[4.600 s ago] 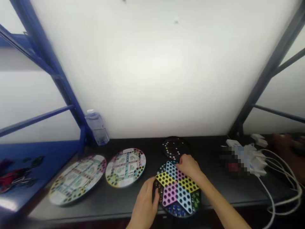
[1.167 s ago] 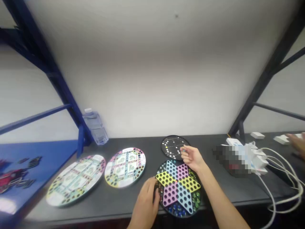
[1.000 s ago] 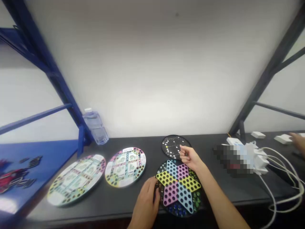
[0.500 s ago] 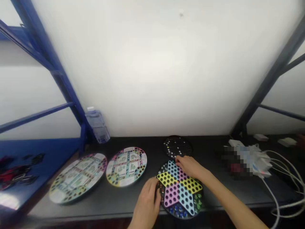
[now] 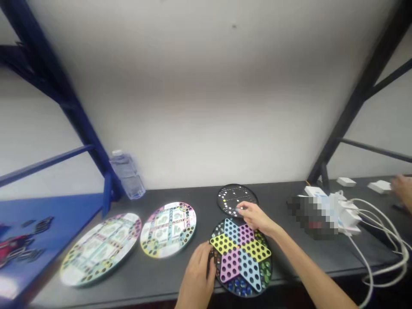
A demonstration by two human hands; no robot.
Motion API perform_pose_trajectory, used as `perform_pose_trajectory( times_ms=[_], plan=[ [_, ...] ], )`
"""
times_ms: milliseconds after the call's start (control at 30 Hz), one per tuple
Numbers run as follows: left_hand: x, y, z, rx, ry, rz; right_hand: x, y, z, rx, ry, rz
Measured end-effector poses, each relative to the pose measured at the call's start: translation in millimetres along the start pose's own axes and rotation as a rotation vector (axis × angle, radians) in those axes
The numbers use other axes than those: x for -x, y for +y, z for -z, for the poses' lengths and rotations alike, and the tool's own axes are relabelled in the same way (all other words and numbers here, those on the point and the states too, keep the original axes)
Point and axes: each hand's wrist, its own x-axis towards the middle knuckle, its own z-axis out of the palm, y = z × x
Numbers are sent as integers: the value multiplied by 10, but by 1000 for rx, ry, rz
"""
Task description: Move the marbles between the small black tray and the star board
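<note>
In front of me lies a round black Chinese checkers board [image 5: 230, 256] with a yellow, pink and blue star full of holes. Coloured glass marbles [image 5: 240, 286] fill the pockets around the star. My left hand [image 5: 198, 272] grips the board's left rim, thumb over the edge. Over the far rim, my right hand [image 5: 255, 218] is closed in a pinch, with a small greyish marble [image 5: 238, 210] at its fingertips. Just behind stands a round black board [image 5: 236, 195] with white dots, close to those fingertips.
Two round, patterned white boards [image 5: 169, 229] lie to the left. A clear plastic bottle [image 5: 128, 176] stands by the blue rack post. On the right are a power strip with chargers [image 5: 347, 214] and white cables [image 5: 386, 227]. Another person's hand [image 5: 402, 191] shows at the right edge.
My right hand has lifted from the far side of the star board and moved slightly right, fingertips now beside the dotted board. My left hand stays at the rim. Another person's hand has come further into view.
</note>
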Motion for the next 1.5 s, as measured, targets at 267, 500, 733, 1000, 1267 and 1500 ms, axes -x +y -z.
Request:
perform_pose_trajectory(
  times_ms=[267, 500, 733, 1000, 1267, 1500],
  plan=[
    [-14, -28, -19, -15, 4, -22, -238, 79, 112, -871, -75, -72],
    [-9, -30, -25, -36, 0, -20, -390, 111, 40, -989, -115, -122],
    [9, -24, -19, -35, 6, -27, -448, 178, -13, -872, 65, -157],
    [2, 15, 10, -28, 2, -42, -251, 59, -177, 287, 149, 151],
    [15, 29, 19, -35, 25, -25, -49, -114, -131, 1339, -244, 251],
    [13, -10, -12, -31, 15, -21, -157, -100, -207, 1630, -391, 362]
  ],
)
